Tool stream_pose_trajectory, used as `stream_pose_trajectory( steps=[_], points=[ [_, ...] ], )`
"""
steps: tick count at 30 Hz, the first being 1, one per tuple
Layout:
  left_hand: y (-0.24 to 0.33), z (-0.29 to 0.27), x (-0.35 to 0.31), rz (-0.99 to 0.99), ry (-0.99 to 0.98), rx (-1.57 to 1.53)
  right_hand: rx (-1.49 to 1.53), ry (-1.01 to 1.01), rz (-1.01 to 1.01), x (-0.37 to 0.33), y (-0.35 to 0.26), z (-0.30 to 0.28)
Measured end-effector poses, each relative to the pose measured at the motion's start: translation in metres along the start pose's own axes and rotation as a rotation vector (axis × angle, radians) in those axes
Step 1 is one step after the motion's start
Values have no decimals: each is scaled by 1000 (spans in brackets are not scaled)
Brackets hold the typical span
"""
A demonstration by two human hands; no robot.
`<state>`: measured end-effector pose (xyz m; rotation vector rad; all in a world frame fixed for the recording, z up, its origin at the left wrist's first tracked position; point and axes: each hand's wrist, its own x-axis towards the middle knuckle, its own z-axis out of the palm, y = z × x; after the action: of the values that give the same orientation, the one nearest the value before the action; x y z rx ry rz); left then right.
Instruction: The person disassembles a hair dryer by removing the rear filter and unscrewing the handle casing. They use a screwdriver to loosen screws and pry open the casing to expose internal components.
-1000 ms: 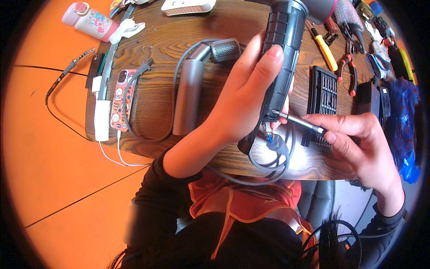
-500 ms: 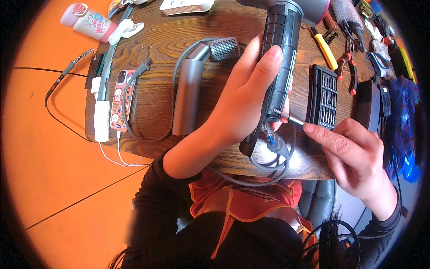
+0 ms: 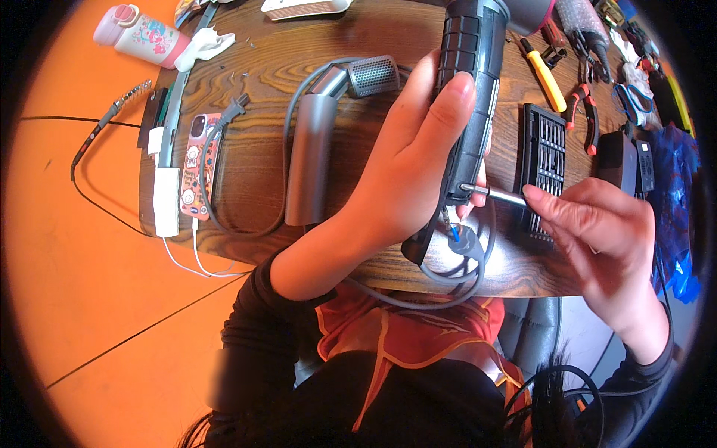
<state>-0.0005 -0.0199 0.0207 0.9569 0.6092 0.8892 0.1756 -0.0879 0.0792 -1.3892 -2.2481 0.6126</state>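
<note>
Left grip (image 3: 411,153) wrapped round black ribbed plastic handle (image 3: 482,112); right grip (image 3: 609,239), lower right of left grip, pinches slim silver metal screwdriver (image 3: 506,197), tip at handle's lower end.

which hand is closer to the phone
Left. The left hand grips the black handle to the right of the phone; the right hand, holding a screwdriver, is farther right.

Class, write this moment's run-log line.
left grip: black ribbed plastic handle; right grip: slim silver metal screwdriver, tip at handle's lower end; nearby: black rectangular bit case
</note>
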Motion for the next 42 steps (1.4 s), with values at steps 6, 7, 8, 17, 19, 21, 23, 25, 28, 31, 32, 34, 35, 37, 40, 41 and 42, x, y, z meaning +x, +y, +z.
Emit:
stream_pose_trajectory(
  steps=[6, 7, 8, 17, 19, 21, 23, 25, 28, 31, 32, 34, 35, 37, 40, 41, 42],
  points=[
    [-2, 1, 0, -25, 8, -17, -591, 170, -526, -1, 4, 3],
    [-2, 1, 0, -27, 11, -10, -579, 154, -502, -2, 4, 3],
    [-2, 1, 1, -27, 11, -23, -566, 139, -476, -2, 3, 4],
    [-4, 3, 2, 26, 5, -4, 121, 73, 141, 0, -1, 4],
    [-4, 3, 1, 5, 15, -27, 99, 95, 80, 1, 0, 6],
    [-4, 2, 0, 0, 18, -38, 117, 126, 29, 1, 0, 9],
    [-4, 0, 0, 36, 3, -31, -104, 166, -94, 1, 1, 12],
    [-4, 0, 1, 19, 32, -39, -231, 178, -244, 1, 4, 13],
    [-6, 2, 0, -8, 74, -55, -528, 264, -615, 4, 11, 12],
    [-6, 3, 1, -29, 90, -85, -576, 301, -755, 7, 17, 14],
    [-6, 2, 1, -28, 84, -104, -566, 299, -783, 8, 19, 15],
    [-5, 2, 1, -60, 91, -117, -589, 318, -759, 9, 20, 16],
    [-4, 2, 2, -73, 91, -126, -594, 313, -721, 9, 18, 17],
    [-3, 3, 2, -38, 119, -116, -613, 319, -697, 10, 16, 16],
    [-2, 5, 2, 34, 114, -83, -554, 270, -681, 13, 13, 11],
    [-1, 7, 1, 89, 125, -101, -534, 257, -702, 15, 13, 9],
    [-1, 7, 1, 77, 137, -61, -506, 239, -673, 16, 12, 7]
  ],
)
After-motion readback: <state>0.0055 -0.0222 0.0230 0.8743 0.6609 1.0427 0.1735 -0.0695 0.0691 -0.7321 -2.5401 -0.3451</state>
